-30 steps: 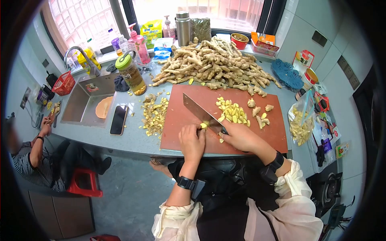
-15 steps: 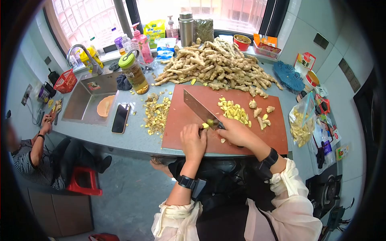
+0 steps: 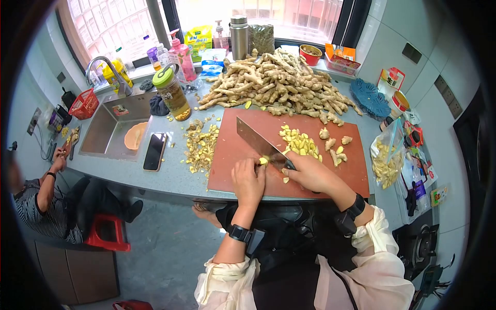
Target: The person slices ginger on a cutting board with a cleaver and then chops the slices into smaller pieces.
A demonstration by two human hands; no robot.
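On the reddish-brown cutting board (image 3: 232, 139), my left hand (image 3: 248, 181) is closed around a piece of ginger (image 3: 263, 161), whose yellow cut end shows at the fingertips. My right hand (image 3: 307, 174) grips the dark handle of a cleaver (image 3: 254, 138). Its broad blade points up and to the left, and its edge is close to the ginger piece. Behind my right hand lies a heap of sliced ginger (image 3: 300, 142). Several uncut ginger knobs (image 3: 338, 156) sit to the right of the slices.
A big pile of ginger roots (image 3: 279, 82) stands behind the board. Ginger scraps (image 3: 200, 147) and a phone (image 3: 155, 152) lie left, near the sink (image 3: 98, 134). A bag of ginger slices (image 3: 386, 160) is at right. Another person (image 3: 49, 201) sits far left on a red stool (image 3: 107, 235).
My right hand and the cleaver's handle have shifted slightly to the right and down. My left hand stays nearly in place on the ginger.
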